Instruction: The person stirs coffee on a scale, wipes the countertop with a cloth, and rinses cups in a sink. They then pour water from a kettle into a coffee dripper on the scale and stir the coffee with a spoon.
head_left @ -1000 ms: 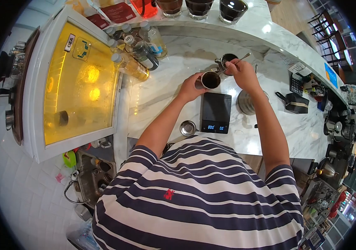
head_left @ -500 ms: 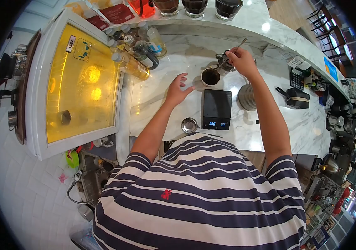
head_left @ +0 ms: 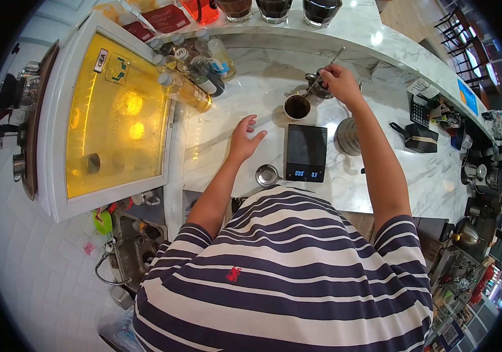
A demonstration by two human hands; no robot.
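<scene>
My right hand (head_left: pixel 336 81) pinches a thin metal spoon (head_left: pixel 338 55), its handle slanting up past my fingers. Below it stands a small shiny pitcher (head_left: pixel 320 91), partly covered by the hand; whether the spoon's lower end is inside it I cannot tell. Just left of the pitcher is a cup (head_left: pixel 296 107) with dark contents. My left hand (head_left: pixel 244 139) hovers over the counter, fingers loosely apart and holding nothing. Between my arms lies a black digital scale (head_left: pixel 306 145) with lit digits. A small round metal dish (head_left: pixel 266 175) rests at its left.
A metal kettle (head_left: pixel 347 137) stands right of the scale, partly behind my right forearm. Several bottles (head_left: pixel 195 73) crowd the back left beside a yellow-lit cabinet (head_left: pixel 116 117). Glasses of dark liquid (head_left: pixel 322 13) line the raised ledge. A black pouch (head_left: pixel 421 139) lies farther right.
My left hand has drawn back toward me, away from the cup. My right hand stays near the pitcher with the spoon, its upper end shifted slightly left and up.
</scene>
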